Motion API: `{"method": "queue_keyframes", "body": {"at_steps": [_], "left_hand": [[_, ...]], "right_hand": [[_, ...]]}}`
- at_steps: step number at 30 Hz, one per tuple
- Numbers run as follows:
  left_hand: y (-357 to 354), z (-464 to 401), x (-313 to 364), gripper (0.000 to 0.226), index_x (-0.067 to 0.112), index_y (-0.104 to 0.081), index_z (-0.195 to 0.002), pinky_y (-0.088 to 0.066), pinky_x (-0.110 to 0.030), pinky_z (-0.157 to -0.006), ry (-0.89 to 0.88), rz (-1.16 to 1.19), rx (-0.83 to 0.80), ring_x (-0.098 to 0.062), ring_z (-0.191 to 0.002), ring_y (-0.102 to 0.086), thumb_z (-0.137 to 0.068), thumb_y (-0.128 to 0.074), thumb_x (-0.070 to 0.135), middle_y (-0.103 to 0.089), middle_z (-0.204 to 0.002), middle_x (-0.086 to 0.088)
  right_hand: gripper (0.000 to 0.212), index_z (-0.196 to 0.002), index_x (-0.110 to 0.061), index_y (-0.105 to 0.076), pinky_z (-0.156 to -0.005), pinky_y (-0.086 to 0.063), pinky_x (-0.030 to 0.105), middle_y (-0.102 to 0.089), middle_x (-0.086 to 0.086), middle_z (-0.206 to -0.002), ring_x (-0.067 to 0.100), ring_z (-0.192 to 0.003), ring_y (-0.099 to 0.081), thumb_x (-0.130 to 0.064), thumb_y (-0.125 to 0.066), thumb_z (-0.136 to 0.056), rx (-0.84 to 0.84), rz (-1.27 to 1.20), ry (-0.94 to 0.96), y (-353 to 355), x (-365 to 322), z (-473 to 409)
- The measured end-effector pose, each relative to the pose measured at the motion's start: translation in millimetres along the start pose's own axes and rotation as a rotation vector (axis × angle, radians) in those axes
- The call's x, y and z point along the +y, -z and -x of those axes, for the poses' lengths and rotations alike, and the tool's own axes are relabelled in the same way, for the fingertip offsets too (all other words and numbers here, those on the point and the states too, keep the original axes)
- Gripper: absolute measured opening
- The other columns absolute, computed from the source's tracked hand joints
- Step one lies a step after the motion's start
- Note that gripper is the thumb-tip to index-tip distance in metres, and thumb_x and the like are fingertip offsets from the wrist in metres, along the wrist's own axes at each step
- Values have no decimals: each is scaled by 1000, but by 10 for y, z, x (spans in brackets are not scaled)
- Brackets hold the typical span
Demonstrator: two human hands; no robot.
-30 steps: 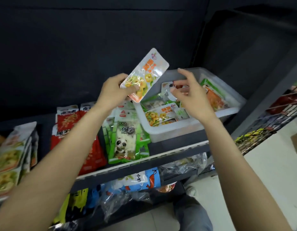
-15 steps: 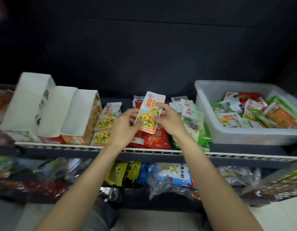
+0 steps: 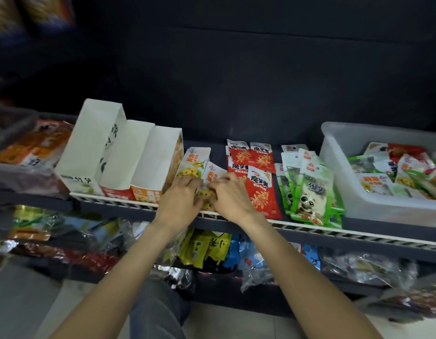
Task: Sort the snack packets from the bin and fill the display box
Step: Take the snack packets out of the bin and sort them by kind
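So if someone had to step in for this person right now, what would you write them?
Left hand and right hand: both on the orange packet, setting it on the orange pile on the shelf; exact grip unclear.
Piles on the shelf: orange, then red packets, then green packets.
Bin, far right, holds mixed packets.
Three display boxes stand left of the piles; their contents are hidden.
Done: part of the sorting.
Left: empty the bin, fill the boxes.

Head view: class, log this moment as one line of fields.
left hand: on orange packet | right hand: on same packet | place: shelf, beside orange display box | bin: still holds packets
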State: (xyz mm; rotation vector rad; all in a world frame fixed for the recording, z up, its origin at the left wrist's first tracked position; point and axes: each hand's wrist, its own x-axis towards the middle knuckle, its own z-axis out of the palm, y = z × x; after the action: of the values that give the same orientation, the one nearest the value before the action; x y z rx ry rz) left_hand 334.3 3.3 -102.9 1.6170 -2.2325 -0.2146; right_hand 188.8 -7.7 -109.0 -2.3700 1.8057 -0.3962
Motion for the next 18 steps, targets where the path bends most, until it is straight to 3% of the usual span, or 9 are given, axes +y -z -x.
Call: {"method": "queue_keyframes", "body": {"at_steps": [4,11,15,18], "left_hand": [[-10,-4,48,42,20,-50,-134,-45,-32,-89,13,-34,-31,-21,-119,-49,-92,-54,23,-54,-132,-2],[-19,17,66,33,15,-61,-121,-51,-36,-79,-35,37,107,-26,-103,-59,-88,-59,16,-63,-115,-6],[110,-78,319,25,19,-65,-113,-51,-31,-72,-137,74,255,-19,-95,-64,-91,-57,26,-68,-107,-1],[252,-241,731,24,23,-66,-110,-50,-26,-76,-228,313,256,-6,-92,-63,-94,-52,34,-69,-101,10]], "right_hand": [[43,-136,-25,-50,-103,-20,37,-52,-3,-139,20,-137,-26,-23,-51,-93,-76,-29,45,18,68,14],[40,-137,-25,-48,-118,-5,42,-46,-5,-144,17,-143,-19,-24,-48,-97,-131,-136,124,127,138,74],[34,-130,-22,-56,-110,-33,37,-57,-3,-133,14,-129,-42,-23,-51,-96,26,-256,95,484,311,246],[28,-122,-26,-62,-94,-47,28,-66,-9,-120,2,-103,-58,-25,-53,-95,167,-267,32,952,634,494]]}}
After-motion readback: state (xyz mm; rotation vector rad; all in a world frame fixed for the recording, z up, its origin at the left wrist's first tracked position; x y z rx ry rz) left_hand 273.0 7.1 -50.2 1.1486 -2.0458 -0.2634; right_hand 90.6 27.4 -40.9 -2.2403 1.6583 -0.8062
